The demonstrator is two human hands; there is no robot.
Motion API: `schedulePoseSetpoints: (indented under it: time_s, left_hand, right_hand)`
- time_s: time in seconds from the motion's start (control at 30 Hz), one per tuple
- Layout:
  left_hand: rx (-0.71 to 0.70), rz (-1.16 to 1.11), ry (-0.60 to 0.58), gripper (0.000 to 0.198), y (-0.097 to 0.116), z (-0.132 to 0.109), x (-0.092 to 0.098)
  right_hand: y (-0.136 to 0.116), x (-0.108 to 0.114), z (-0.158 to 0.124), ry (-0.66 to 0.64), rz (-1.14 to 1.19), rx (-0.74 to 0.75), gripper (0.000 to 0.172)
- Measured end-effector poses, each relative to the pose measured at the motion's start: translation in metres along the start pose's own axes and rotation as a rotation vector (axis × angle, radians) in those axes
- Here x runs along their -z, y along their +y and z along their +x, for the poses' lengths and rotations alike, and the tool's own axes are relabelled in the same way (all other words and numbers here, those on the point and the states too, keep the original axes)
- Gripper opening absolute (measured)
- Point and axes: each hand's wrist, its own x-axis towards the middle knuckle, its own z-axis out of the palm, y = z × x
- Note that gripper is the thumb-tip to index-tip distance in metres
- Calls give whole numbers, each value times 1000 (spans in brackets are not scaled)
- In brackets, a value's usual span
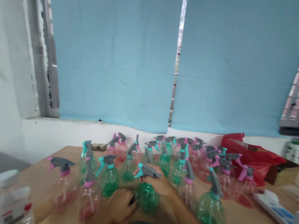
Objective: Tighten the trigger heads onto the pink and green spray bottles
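One upright green bottle (pixel 147 199): our right grip (pixel 158 181) is holding its upper part, our left grip (pixel 122 205) curling beside it, contents unclear.

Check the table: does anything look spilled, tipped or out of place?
No spill or tipping stands out; the spray bottles look upright, including the green bottle at the right hand. Only the red bag, toward the back right, looks untidy, being crumpled. Blur hides fine damage.
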Motion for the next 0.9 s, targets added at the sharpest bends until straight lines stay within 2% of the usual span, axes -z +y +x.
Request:
schedulePoseSetpoints:
  time_s: [0.1, 0.2, 0.3, 0.43, 0.53, 0.67, 0.9]
  left_hand:
    - [-13, 55, 71, 29, -1, 0, -2]
    - [-27, 49, 87, 31, -2, -1, -4]
    - [-28, 41, 93, 27, -3, -1, -5]
    - [-44, 33, 103, 25, -4, -2, -5]
    - [-42, 31, 110, 26, -3, -2, -4]
    - [-22, 18, 98, 25, -2, -2, -2]
    - [-39, 33, 90, 32, -3, -1, -3]
  right_hand:
    - [7, 8, 1, 27, 15, -30, 27]
    - [19, 14, 1, 49, 72, -65, 30]
    - [27, 19, -1, 54, 34, -47, 27]
    - [26, 20, -2, 77, -40, -17, 22]
    - [23, 19, 0, 83, -6, -26, 19]
    - [25, 19, 3, 73, 28, -25, 24]
    - [25, 16, 2, 94, 67, -90, 19]
